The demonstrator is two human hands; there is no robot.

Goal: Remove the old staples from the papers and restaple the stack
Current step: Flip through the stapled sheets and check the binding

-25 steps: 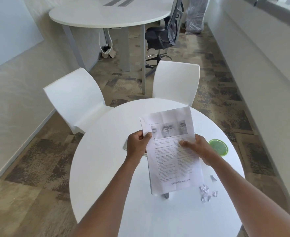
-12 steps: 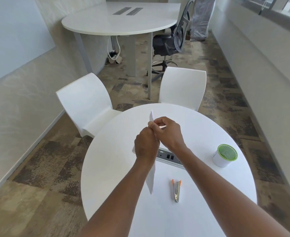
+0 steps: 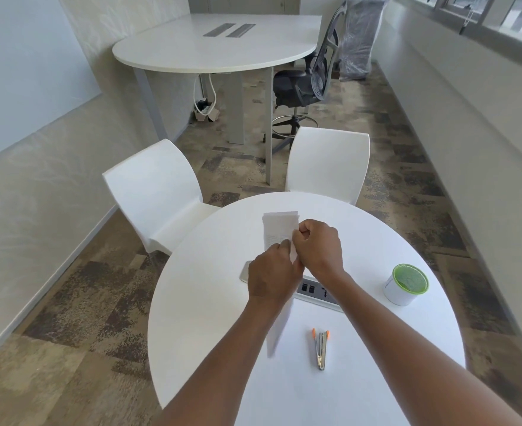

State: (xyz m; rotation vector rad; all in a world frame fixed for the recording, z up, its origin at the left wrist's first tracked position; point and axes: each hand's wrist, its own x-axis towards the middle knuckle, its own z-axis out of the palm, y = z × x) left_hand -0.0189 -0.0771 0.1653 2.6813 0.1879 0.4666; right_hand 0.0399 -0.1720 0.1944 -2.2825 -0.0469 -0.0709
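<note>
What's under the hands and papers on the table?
A socket panel set in the table, partly showing. Its middle is hidden by the left hand, right hand and papers.

Bright, even daylight; it comes from the windows [image 3: 481,16] along my upper right. The round table [image 3: 210,302] in front of me reads almost pure white, close to blown out, with soft glare across its top. Shadows are faint: a pale one under the stapler [image 3: 321,348], another beside the green-lidded cup [image 3: 405,284]. Wide-angle distortion bends the walls and floor edges outward toward the frame borders. My forearms loom large at the bottom edge. Slight softness on the papers [image 3: 279,229]; the print is unreadable. Far table [image 3: 216,47] stays reasonably sharp.
</note>
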